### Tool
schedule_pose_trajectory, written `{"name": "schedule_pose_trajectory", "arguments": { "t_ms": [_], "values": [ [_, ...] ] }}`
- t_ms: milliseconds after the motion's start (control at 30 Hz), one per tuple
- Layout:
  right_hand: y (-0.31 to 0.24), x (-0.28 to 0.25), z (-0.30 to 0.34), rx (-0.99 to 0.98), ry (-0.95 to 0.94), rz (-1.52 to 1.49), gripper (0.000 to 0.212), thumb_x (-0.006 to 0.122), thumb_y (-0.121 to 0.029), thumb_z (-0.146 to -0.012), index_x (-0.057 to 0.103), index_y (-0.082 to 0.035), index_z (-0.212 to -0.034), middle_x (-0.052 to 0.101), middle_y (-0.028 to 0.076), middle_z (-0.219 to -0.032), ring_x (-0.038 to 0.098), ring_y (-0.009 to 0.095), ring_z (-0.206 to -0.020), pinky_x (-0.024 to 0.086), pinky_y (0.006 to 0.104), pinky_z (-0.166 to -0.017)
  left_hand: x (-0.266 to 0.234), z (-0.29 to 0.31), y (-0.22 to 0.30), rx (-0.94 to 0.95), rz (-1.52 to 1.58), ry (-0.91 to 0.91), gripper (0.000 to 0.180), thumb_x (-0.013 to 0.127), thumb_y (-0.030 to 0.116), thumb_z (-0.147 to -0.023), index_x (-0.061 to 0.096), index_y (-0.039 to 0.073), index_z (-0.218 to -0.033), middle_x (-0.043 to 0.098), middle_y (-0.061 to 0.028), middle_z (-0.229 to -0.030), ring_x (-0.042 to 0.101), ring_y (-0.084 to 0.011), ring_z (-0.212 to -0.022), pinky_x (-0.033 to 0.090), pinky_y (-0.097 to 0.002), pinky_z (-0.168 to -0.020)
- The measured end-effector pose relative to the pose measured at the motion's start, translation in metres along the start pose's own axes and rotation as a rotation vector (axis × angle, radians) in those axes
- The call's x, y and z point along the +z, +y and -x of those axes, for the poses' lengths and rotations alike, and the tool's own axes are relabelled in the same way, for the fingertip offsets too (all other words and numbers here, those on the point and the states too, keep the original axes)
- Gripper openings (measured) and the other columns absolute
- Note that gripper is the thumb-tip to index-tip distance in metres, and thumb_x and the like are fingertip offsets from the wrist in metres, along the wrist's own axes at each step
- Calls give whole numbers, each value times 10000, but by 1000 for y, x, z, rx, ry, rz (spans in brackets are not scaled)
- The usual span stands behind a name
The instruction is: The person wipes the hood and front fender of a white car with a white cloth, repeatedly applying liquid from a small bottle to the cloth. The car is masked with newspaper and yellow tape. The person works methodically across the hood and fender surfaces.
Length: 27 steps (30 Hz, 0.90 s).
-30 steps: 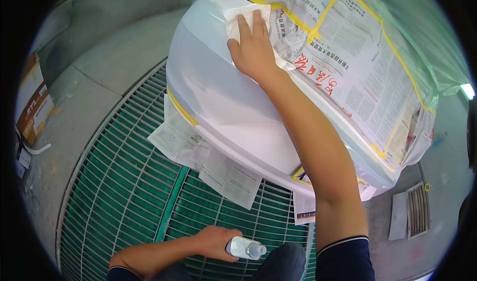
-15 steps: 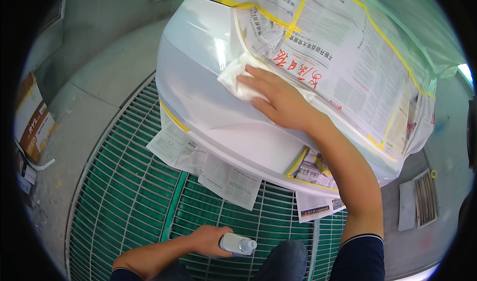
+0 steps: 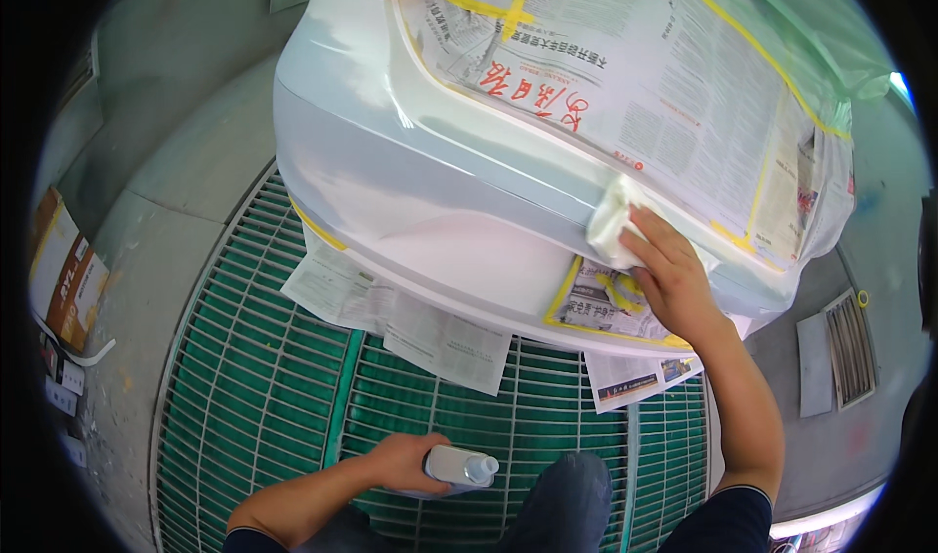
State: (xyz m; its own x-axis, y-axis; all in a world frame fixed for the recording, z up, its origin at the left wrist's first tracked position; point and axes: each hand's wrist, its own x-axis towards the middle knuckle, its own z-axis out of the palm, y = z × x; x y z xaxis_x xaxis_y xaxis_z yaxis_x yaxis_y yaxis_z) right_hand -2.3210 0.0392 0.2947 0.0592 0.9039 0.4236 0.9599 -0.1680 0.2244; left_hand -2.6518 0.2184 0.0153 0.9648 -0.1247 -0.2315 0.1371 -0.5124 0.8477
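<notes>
the person's two hands are both occupied. the right hand (image 3: 674, 277) reaches out over a pale grey-and-white car bumper (image 3: 410, 148), its fingers partly curled and a little apart over a crumpled white cloth (image 3: 613, 223), which it holds against the bumper's surface. the cloth sits toward the right part of the bumper, just above a small newspaper patch (image 3: 586, 299) edged in yellow tape, and part of it shows past the fingertips. the left hand (image 3: 404, 462) is low and near the body, closed around the base of a whitish bottle (image 3: 454, 465). the bottle is tipped well over toward the right, with its translucent cap (image 3: 481, 468) pointing away from the palm, above the metal floor grating (image 3: 264, 377).

large newspaper sheets (image 3: 674, 143) cover the area above the bumper, fixed along their borders with yellow tape (image 3: 518, 6), and green plastic film (image 3: 782, 25) drapes beyond them at the upper right. more loose newspaper (image 3: 449, 343) hangs from the bumper's lower edge over the grating, which has green showing beneath its bars. a knee in blue jeans (image 3: 572, 504) shows at the bottom. a brown-and-white cardboard box (image 3: 68, 275) stands at the far left, and a slatted vent panel (image 3: 850, 348) is at the right.
</notes>
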Motion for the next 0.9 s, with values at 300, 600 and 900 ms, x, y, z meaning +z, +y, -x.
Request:
{"name": "schedule_pose_trajectory", "arguments": {
  "t_ms": [300, 600, 900],
  "values": [
    [-17, -34, 89, 990, 327, -1526, 499, 541, -58, -1013, 497, -59, -1510, 610, 159, -1438, 634, 289, -1274, 532, 402, -1046, 5, -7, 4, -48, -23, 22, 843, 846, 586, -681, 634, 65, -1308, 748, -205, -1120, 728, -386, -1022, 576, -432, -906],
    [-47, -15, 101, 937, 414, -2427, 590, 514, -405, -1079, 432, -63, -1553, 545, 163, -1518, 576, 336, -1343, 476, 527, -1123, 12, -21, 13, -46, -37, 47, 832, 874, 514, -662, 616, 52, -1304, 746, -219, -1098, 727, -399, -1025, 576, -433, -912],
    [-86, 66, 145, 905, 324, -2559, 712, 520, -520, -1043, 415, -47, -1565, 523, 177, -1541, 539, 362, -1384, 434, 541, -1159, 32, -38, -47, -160, 10, 491, 793, 914, 390, -661, 603, 20, -1289, 647, -231, -1206, 614, -431, -1131, 511, -478, -996]
  ]
}}
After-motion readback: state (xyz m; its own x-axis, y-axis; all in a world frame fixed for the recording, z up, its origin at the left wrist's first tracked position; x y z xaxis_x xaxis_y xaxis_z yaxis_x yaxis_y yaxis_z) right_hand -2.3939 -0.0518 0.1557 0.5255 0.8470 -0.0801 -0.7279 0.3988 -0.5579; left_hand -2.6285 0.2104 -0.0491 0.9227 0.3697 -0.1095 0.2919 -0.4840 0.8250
